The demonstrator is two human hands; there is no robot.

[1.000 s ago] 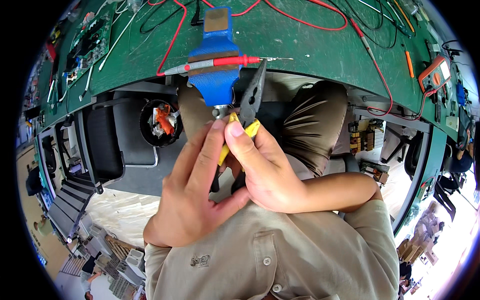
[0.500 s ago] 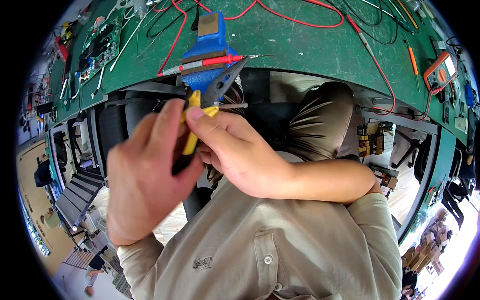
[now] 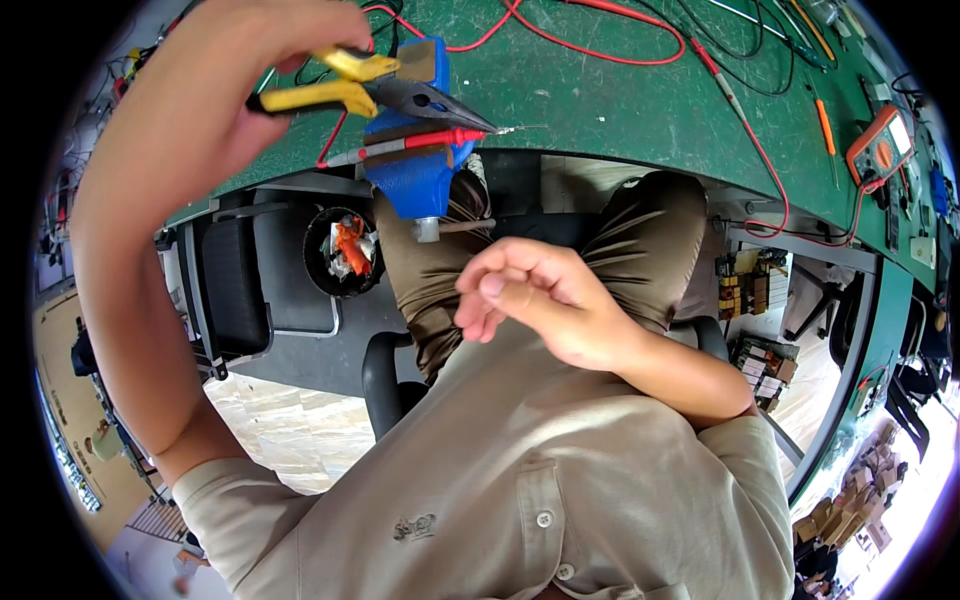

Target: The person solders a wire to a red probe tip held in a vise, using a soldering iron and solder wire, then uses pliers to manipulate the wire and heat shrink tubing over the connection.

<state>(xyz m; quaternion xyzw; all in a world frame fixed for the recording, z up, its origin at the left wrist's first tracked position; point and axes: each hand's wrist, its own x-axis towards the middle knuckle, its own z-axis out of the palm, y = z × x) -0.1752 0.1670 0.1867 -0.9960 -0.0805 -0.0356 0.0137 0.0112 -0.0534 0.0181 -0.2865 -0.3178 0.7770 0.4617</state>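
Note:
My left hand [image 3: 245, 65], at the upper left, grips long-nose pliers [image 3: 405, 95] with yellow handles and dark jaws. The handles are spread apart. Their jaw tips meet the thin metal end of a red-and-grey test probe [image 3: 415, 142]; whether they grip it I cannot tell. The probe lies level in a small blue bench vise [image 3: 412, 185] at the table edge. Above my lap, my right hand [image 3: 545, 300] is apart from everything, holding nothing, fingers loosely bent and thumb away from the palm.
The green worktable [image 3: 600, 110] carries red and black leads. An orange multimeter [image 3: 880, 145] and an orange-handled screwdriver [image 3: 825, 125] are at the right. Below the table's left part stands a black waste bin [image 3: 318, 250] with orange and white scraps.
My left hand has swung up and left with the pliers, which now come over the vise from the upper left. My right hand has let go of them and drawn back toward my lap.

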